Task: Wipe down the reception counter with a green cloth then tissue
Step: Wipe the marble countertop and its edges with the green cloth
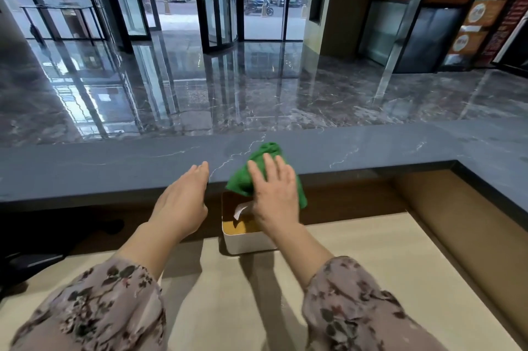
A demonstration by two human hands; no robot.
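Observation:
A crumpled green cloth (264, 156) lies on the grey marble reception counter (114, 167), hanging over its near edge. My right hand (275, 193) presses flat on the cloth with fingers spread. Just left of it, my left hand (185, 199) rests at the counter's near edge, fingers together and extended, holding nothing. Below the counter edge a white tissue box (248, 239) with a wooden top stands on the lower desk, and a tissue (240, 209) sticks out of it. My right wrist hides part of the box.
The counter runs left to right and turns toward me at the right (491, 167). A light wood lower desk (357, 279) lies under my arms. Dark objects (34, 262) sit at the left. Beyond the counter are a glossy marble lobby floor and glass doors.

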